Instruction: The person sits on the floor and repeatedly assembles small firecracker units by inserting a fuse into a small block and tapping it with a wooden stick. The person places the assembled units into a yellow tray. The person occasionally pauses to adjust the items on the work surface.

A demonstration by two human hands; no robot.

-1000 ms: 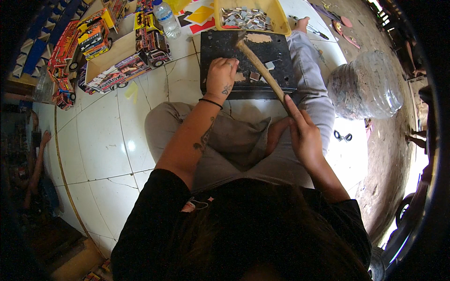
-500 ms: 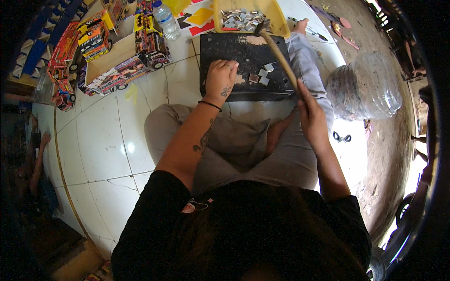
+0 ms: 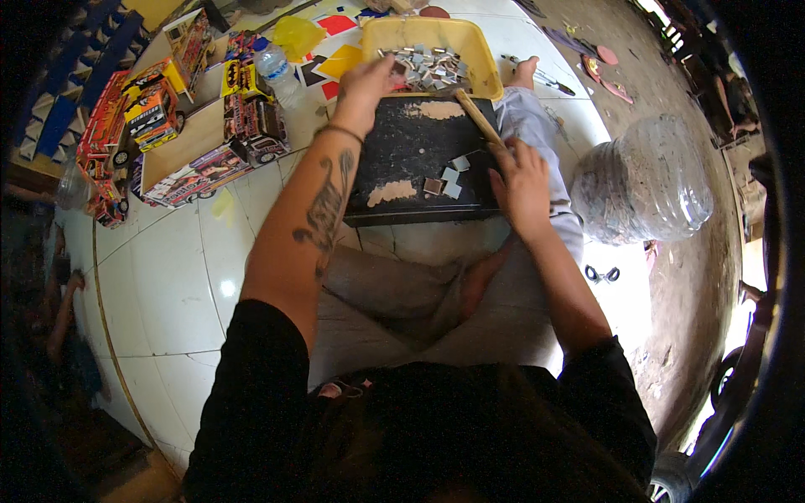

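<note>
My left hand (image 3: 366,90) is at the left side of a yellow plastic basin (image 3: 490,69), its fingers drawn together by the small bent metal pieces (image 3: 436,69) inside. Whether it pinches one of them is hard to make out. In my right hand (image 3: 523,186) is the wooden handle of a hammer (image 3: 479,118), which lies low over the right part of a black block (image 3: 390,155); its head end is by the basin's near edge. Several small metal pieces (image 3: 451,178) sit on the block's worn top, left of my right hand.
Toy trucks (image 3: 197,163) and a water bottle (image 3: 272,63) stand at the left on white tiles. A large clear plastic container (image 3: 646,180) lies to the right, with black-handled scissors (image 3: 602,274) nearer me. My bent legs (image 3: 402,285) frame the block.
My left hand has moved from above the block up to the basin. The hammer has come down from its raised position, and my right hand has lowered onto the block's right side.
</note>
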